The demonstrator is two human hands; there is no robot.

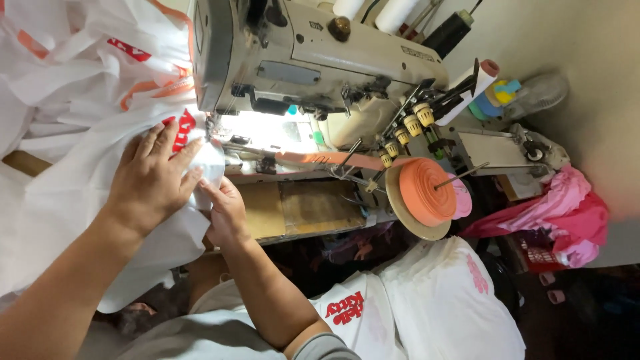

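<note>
At the needle end of the sewing machine (313, 60), head view only: left hand (155, 179) lies flat, fingers spread, pressing white fabric (80, 200) onto the machine bed. Right hand (225, 212) pinches the fabric edge just beside the lit needle area, thumb and fingers closed on it. Orange tape (320, 160) runs from the orange roll (427, 192) across the bed toward the needle.

Risks, as judged from here:
- fingertips of both hands sit near the needle; feeding too far could catch one.
- loose fabric bunched behind the left hand could drag and skew the seam.
- tape could twist or slip off the edge if the pinch loosens.
- fabric hanging off the front edge may pull the work sideways.
</note>
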